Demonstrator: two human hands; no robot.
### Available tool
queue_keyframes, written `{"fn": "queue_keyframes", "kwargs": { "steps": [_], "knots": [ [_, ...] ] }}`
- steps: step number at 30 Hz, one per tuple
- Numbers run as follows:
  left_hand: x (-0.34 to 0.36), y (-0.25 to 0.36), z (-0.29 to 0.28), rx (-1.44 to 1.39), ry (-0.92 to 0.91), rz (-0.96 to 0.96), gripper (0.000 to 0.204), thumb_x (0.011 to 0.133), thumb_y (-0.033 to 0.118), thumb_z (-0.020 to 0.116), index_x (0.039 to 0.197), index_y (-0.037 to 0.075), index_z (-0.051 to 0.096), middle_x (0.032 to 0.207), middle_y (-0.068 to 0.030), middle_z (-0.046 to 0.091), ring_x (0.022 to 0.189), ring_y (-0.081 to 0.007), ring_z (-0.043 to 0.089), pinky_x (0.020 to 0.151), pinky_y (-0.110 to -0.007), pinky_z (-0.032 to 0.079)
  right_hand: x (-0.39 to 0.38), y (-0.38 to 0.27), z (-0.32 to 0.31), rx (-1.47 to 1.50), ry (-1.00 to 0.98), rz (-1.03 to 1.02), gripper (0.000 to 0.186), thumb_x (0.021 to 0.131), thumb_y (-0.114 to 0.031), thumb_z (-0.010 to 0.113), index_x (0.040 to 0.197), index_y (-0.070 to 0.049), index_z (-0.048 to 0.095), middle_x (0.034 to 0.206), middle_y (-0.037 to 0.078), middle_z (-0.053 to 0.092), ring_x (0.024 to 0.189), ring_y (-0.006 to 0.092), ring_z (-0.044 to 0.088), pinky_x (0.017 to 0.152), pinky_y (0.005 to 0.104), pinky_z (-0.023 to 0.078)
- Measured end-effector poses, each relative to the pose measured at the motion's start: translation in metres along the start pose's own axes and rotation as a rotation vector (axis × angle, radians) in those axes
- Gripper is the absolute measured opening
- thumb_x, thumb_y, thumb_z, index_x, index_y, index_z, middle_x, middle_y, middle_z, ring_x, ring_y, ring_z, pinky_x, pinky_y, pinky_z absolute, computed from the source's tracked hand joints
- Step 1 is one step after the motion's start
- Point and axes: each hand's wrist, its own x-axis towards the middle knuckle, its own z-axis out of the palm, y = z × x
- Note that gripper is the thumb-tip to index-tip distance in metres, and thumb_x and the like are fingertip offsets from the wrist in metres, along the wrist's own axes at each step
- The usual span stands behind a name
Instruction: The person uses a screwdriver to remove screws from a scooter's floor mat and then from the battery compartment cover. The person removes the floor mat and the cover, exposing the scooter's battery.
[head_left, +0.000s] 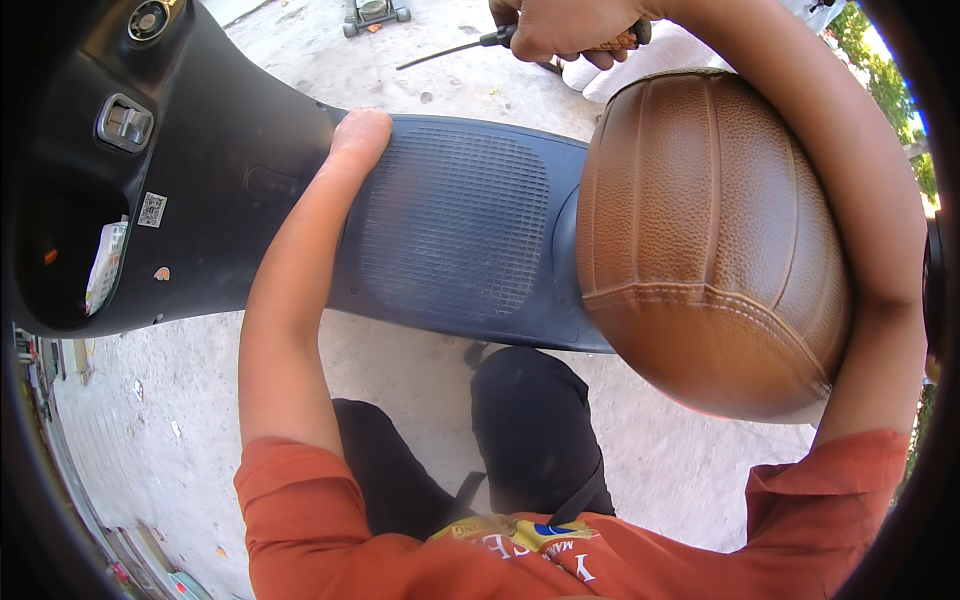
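A scooter lies crosswise in front of me, with its dark ribbed footboard [455, 220] in the middle and its brown stitched leather seat [700, 200] on the right. My left hand [362, 137] rests on the far edge of the footboard, where it meets the front panel. Its fingers drop over that edge and are hidden. Beyond the seat, my right hand [575, 25] is closed around the handle of a screwdriver [445, 53]. The thin dark shaft points left, above the ground past the footboard. My right arm curves around the outer side of the seat.
The black front panel [220, 140] at the left has a metal hook [126, 123], a key lock [148, 19] and an open pocket with a packet [105, 265] in it. A small wheeled object [375, 14] stands on the pale concrete at the far side. My knees [535, 420] are close to the footboard's near edge.
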Motion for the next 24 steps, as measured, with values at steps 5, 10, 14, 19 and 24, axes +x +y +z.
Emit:
{"fn": "queue_keyframes", "kwargs": {
  "steps": [5, 10, 14, 19, 24],
  "knots": [
    [0.0, 0.028, -0.012, 0.095, -0.017, 0.054, 0.02, 0.088, 0.008, 0.059, 0.093, 0.0, 0.076, 0.104, -0.0218, 0.072, 0.104, -0.0359, 0.069, 0.089, -0.041, 0.058, 0.006, 0.014, -0.004, 0.038, 0.0, -0.016, 0.031, 0.085, -0.017, 0.049, 0.073, 0.007, 0.066, 0.063, 0.016, 0.063, 0.051, 0.0253, 0.06, 0.048, 0.0413, 0.05],
    [-0.015, 0.021, -0.003, 0.095, 0.049, 0.069, 0.019, 0.088, 0.007, 0.059, 0.091, -0.002, 0.075, 0.105, -0.0218, 0.07, 0.106, -0.0353, 0.066, 0.089, -0.039, 0.058, 0.019, 0.014, 0.0, 0.155, 0.129, -0.062, 0.026, 0.082, -0.014, 0.051, 0.074, 0.008, 0.065, 0.065, 0.017, 0.063, 0.055, 0.0276, 0.061, 0.051, 0.0417, 0.05],
    [-0.015, 0.003, 0.018, 0.198, 0.095, 0.102, 0.021, 0.09, 0.006, 0.055, 0.086, 0.002, 0.076, 0.1, -0.0201, 0.071, 0.098, -0.0339, 0.07, 0.079, -0.041, 0.061, 0.026, -0.01, 0.008, 0.243, 0.235, -0.082, 0.025, 0.081, -0.014, 0.055, 0.082, 0.009, 0.064, 0.075, 0.021, 0.064, 0.067, 0.0313, 0.063, 0.061, 0.0432, 0.052],
    [0.006, 0.03, 0.012, 0.09, 0.227, 0.185, 0.023, 0.093, 0.008, 0.054, 0.087, 0.004, 0.076, 0.103, -0.0192, 0.072, 0.101, -0.0336, 0.069, 0.085, -0.041, 0.059, 0.02, -0.062, 0.032, 0.505, 0.499, -0.082, 0.027, 0.081, -0.014, 0.06, 0.091, 0.011, 0.064, 0.087, 0.025, 0.066, 0.082, 0.036, 0.066, 0.074, 0.0451, 0.053],
    [0.012, -0.051, 0.054, 0.068, 0.287, 0.192, 0.022, 0.095, 0.011, 0.052, 0.098, 0.003, 0.073, 0.115, -0.0195, 0.068, 0.11, -0.0362, 0.064, 0.093, -0.044, 0.053, 0.017, -0.165, 0.088, 1.194, 0.701, -0.064, 0.033, 0.081, -0.015, 0.064, 0.1, 0.012, 0.063, 0.098, 0.03, 0.068, 0.097, 0.0406, 0.068, 0.087, 0.047, 0.055]
  ]
}}
